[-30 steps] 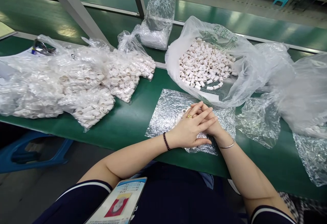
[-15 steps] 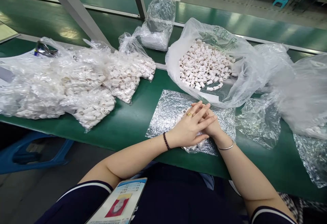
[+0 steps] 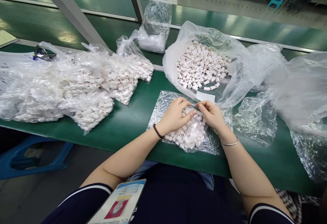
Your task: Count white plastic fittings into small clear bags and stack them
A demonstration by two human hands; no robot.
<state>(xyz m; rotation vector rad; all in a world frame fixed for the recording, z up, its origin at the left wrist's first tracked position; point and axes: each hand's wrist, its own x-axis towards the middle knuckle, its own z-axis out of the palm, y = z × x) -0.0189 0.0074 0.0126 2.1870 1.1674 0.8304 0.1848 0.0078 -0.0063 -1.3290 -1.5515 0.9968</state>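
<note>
A clear plastic bag point(image 3: 190, 133) full of short white tube pieces lies on a flat sheet of clear plastic point(image 3: 159, 106) in front of me. At its far side my left hand point(image 3: 177, 114) is bent over the mouth, fingers curled on the film and thumb resting across the top. Opposite it, my right hand point(image 3: 211, 115) pinches the bag's edge between thumb and fingers. The exact grip of the left fingertips is partly hidden. Just beyond the hands, a white paper slip point(image 3: 205, 97) rests at the front of a large open bag point(image 3: 171, 59) of loose tube pieces point(image 3: 201, 65).
Several filled bags point(image 3: 87, 77) are heaped on the left of the green table point(image 3: 133, 125). Crumpled clear film point(image 3: 257, 118) and a big cloudy bag point(image 3: 304, 91) lie to the right. Behind stands another knotted bag point(image 3: 154, 26), near a slanted metal post point(image 3: 71, 13).
My hands, laid over each other on the bag, have come apart. The left moved left and the right turned to pinch the bag's far edge, uncovering the white pieces inside.
</note>
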